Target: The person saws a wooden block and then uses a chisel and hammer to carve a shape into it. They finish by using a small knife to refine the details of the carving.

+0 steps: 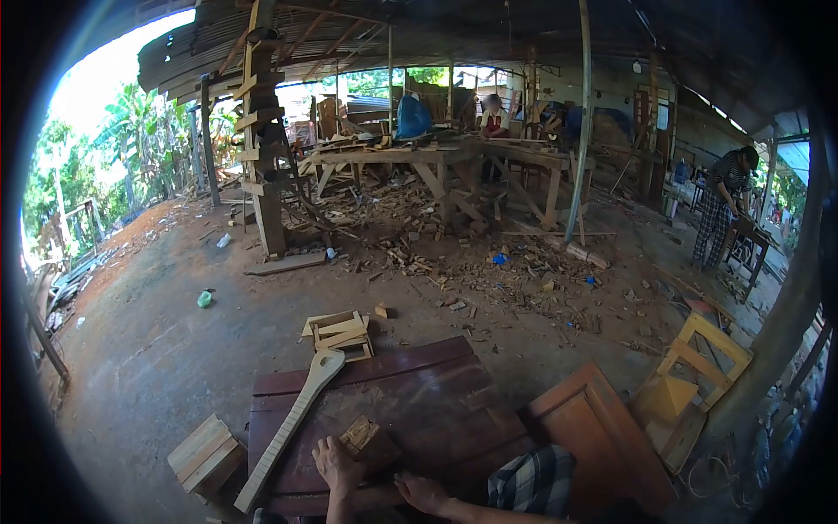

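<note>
My left hand (337,465) lies at the left side of a rough wooden block (374,444), fingers spread and seeming to touch it. My right hand (422,493) is low over the near part of the dark reddish-brown wooden tabletop (436,389), right of the block. Its fingers point left, look stretched out, and show nothing between them. Left of both hands, a long pale wooden piece shaped like an instrument neck (292,419) lies slantwise across the tabletop, its wide rounded end away from me. Plaid cloth (532,480) shows beside my right forearm.
A small slatted wooden frame (340,334) sits beyond the tabletop; a plank-topped stool (206,452) stands left. A brown panel (598,428) and yellow wooden chair (690,375) are right. Wood scraps litter the floor before a workbench (393,157). Two people (496,118) (724,205) are farther off.
</note>
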`<state>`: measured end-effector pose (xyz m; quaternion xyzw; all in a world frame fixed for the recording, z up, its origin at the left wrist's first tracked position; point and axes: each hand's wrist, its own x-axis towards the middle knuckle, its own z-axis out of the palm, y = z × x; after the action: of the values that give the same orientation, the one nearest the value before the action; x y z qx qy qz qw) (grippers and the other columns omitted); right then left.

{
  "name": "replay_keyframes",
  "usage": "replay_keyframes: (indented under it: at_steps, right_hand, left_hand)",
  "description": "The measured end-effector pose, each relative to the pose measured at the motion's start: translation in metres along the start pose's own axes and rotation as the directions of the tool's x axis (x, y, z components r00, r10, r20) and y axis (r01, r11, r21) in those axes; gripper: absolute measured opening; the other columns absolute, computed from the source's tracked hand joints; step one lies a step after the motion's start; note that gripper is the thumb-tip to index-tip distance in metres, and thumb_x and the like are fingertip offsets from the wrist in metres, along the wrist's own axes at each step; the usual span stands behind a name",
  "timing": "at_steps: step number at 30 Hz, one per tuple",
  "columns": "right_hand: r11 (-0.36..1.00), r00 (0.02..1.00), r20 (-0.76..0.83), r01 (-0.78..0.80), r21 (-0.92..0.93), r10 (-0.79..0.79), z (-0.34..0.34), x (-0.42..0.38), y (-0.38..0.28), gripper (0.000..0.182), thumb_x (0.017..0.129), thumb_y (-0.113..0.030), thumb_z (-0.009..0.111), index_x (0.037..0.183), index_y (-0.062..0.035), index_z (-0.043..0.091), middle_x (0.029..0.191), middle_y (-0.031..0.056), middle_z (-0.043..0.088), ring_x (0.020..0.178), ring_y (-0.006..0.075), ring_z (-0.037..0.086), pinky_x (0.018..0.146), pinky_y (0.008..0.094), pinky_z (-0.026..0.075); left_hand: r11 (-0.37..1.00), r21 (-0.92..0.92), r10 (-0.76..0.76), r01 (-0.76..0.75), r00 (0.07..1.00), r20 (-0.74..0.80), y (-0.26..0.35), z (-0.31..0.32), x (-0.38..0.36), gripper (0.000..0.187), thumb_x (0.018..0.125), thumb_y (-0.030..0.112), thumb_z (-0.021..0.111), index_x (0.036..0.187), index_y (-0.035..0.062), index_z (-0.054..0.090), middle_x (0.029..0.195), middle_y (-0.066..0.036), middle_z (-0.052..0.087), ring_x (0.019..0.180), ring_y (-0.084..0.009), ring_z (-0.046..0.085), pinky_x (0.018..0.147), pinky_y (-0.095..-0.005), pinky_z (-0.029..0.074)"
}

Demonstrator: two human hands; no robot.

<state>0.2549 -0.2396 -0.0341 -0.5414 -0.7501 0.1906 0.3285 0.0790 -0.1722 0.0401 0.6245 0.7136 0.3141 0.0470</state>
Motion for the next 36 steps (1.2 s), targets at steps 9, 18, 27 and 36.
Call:
replay_keyframes:
  at_steps: [9, 18, 27, 36]
  right_hand:
    - [1.000, 1.000, -0.020, 0.002, 0.020, -0.002, -0.009, 0.002, -0.005, 0.029, 0.101, -0.032, 0.046, 0.095, -0.0048, 0.054, 0.071, 0.0216, 0.065, 0.067, 0.0429, 0.064, 0.055, 0.0528, 0.051]
    - [0.999, 0.998, -0.047, 0.038, -0.018, -0.039, -0.012, 0.003, -0.006, 0.030, 0.100, -0.032, 0.047, 0.090, -0.0042, 0.054, 0.067, 0.0211, 0.064, 0.063, 0.0421, 0.064, 0.052, 0.0522, 0.051]
    - [0.999, 0.998, -0.057, 0.042, 0.011, -0.041, -0.013, 0.004, -0.007, 0.032, 0.101, -0.032, 0.046, 0.089, -0.0036, 0.054, 0.065, 0.0217, 0.063, 0.062, 0.0428, 0.064, 0.051, 0.0525, 0.050]
    - [1.000, 0.999, -0.036, 0.023, 0.012, -0.022, -0.012, 0.004, -0.005, 0.031, 0.101, -0.033, 0.045, 0.093, -0.0041, 0.054, 0.066, 0.0218, 0.063, 0.063, 0.0433, 0.063, 0.052, 0.0530, 0.050]
  left_hand:
    - [1.000, 0.019, -0.006, 0.006, 1.000, 0.003, 0.007, -0.001, 0.002, 0.057, 0.052, 0.023, 0.085, 0.097, 0.0033, 0.055, 0.102, -0.015, 0.056, 0.099, -0.0360, 0.052, 0.086, -0.0444, 0.045]
    - [1.000, 0.022, 0.009, -0.009, 1.000, 0.008, 0.009, 0.000, 0.003, 0.054, 0.053, 0.021, 0.083, 0.095, 0.0034, 0.054, 0.101, -0.015, 0.056, 0.098, -0.0358, 0.052, 0.085, -0.0440, 0.045]
    - [0.999, 0.025, 0.021, -0.020, 1.000, -0.010, 0.006, 0.004, 0.004, 0.049, 0.055, 0.019, 0.079, 0.095, 0.0029, 0.054, 0.100, -0.015, 0.056, 0.096, -0.0358, 0.051, 0.085, -0.0435, 0.045]
    - [0.999, 0.030, 0.020, -0.019, 1.000, -0.015, 0.012, 0.000, 0.003, 0.056, 0.052, 0.022, 0.085, 0.095, 0.0029, 0.054, 0.100, -0.014, 0.056, 0.096, -0.0355, 0.052, 0.084, -0.0437, 0.045]
